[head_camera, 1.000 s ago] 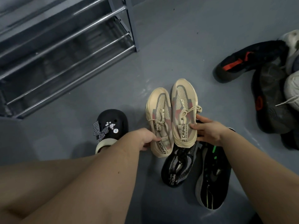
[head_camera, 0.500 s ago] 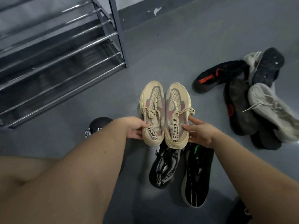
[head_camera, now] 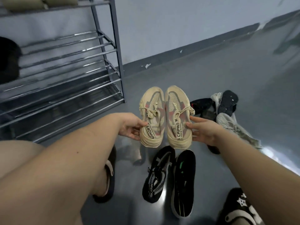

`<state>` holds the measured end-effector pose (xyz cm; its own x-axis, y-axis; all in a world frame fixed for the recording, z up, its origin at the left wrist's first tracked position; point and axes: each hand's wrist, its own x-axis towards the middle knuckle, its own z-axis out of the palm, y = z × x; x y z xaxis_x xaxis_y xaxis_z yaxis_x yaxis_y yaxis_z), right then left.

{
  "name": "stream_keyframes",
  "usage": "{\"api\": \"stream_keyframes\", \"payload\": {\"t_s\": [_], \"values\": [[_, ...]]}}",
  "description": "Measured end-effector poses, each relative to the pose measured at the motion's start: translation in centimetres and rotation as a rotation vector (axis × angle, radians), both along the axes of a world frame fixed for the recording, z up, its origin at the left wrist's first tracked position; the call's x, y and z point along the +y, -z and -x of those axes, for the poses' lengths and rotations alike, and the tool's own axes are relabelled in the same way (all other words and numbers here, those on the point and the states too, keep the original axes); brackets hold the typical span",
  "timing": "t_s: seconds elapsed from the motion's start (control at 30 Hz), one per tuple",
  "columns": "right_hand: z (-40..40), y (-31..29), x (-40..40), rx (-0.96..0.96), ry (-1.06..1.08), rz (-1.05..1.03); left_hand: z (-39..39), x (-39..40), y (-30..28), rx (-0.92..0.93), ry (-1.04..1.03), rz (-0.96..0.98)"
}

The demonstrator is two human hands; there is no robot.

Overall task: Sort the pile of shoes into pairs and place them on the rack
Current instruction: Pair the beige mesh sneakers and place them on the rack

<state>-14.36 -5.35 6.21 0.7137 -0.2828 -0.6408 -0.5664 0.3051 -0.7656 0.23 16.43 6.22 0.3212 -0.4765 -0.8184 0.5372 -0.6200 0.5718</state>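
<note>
Here both hands carry a matched beige pair off the floor, toes pointing away, sides touching so the two travel as one. Left hand (head_camera: 132, 127) has its grip curled round the outer heel side of the left beige shoe (head_camera: 151, 117), thumb on top by the printed strap; right hand (head_camera: 200, 129) pinches the outer side of the right beige shoe (head_camera: 177, 117), thumb near the lace knot. Held from the outsides, probably so the pair stays squeezed together and level for sliding onto a shelf. The rack (head_camera: 113, 51) stands to the left, its lower bar shelves bare at this end; something beige already sits on top. The pile (head_camera: 227, 109) lies behind the right hand, unsorted. Two black sneakers (head_camera: 170, 177) lie side by side below the held pair, look mismatched. Likely next: swing left and set the pair on a shelf.
</note>
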Motion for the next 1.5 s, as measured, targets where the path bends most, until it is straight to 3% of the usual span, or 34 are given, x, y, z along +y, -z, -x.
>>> {"api": "stream_keyframes", "payload": {"t_s": [0.23, 0.5, 0.77, 1.07, 1.5], "values": [[-4.5, -8.4, 4.4, -0.155, -0.070, 0.035, -3.0, 5.6, -10.3, -0.159, -0.069, 0.053], [-10.3, -13.0, 12.3, -0.245, -0.162, 0.086, -4.4, 14.4, -15.2, -0.266, -0.274, 0.101], [-16.2, -13.1, 18.4, -0.250, -0.257, 0.124, -7.5, 20.4, -15.6, -0.262, -0.384, 0.074], [-24.4, -11.5, 19.4, -0.216, -0.241, 0.196, -14.0, 20.5, -13.5, -0.267, -0.504, 0.076], [-40.3, -9.3, 19.0, -0.330, -0.212, 0.517, -25.7, 18.9, -11.9, -0.334, -0.686, 0.106]]}}
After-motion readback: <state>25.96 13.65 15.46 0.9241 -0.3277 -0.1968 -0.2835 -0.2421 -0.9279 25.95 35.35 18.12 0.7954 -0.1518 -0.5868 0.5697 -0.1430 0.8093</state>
